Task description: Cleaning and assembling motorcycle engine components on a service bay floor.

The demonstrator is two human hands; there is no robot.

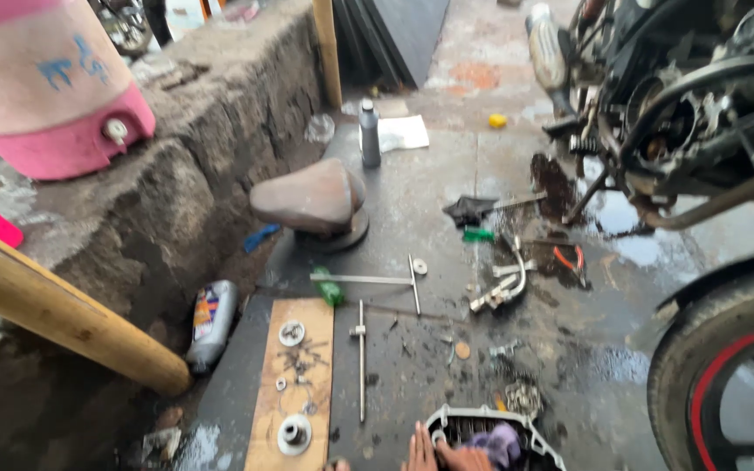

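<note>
While one hand (421, 452) lay flat and open beside the metal cover (490, 419), the other hand (462, 457) pressed a purple rag (501, 442) inside it, so it stayed put, with a long rod (361, 358) just beyond.

Wet concrete floor (447, 174) (rough stone wall (211, 148)).

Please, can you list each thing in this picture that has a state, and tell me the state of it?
Engine cover: off the motorcycle, lying on the floor, purple rag inside.
Hands: at the cover's near edge, mostly cut off by the frame; grip cannot be told.
Motorcycle: engine side opened, parts exposed.
Grey bottle: upright, capped.
Oil bottle: lying against the wall.
Floor: wet, oil-stained.
Long rod tool: lying flat.
</note>
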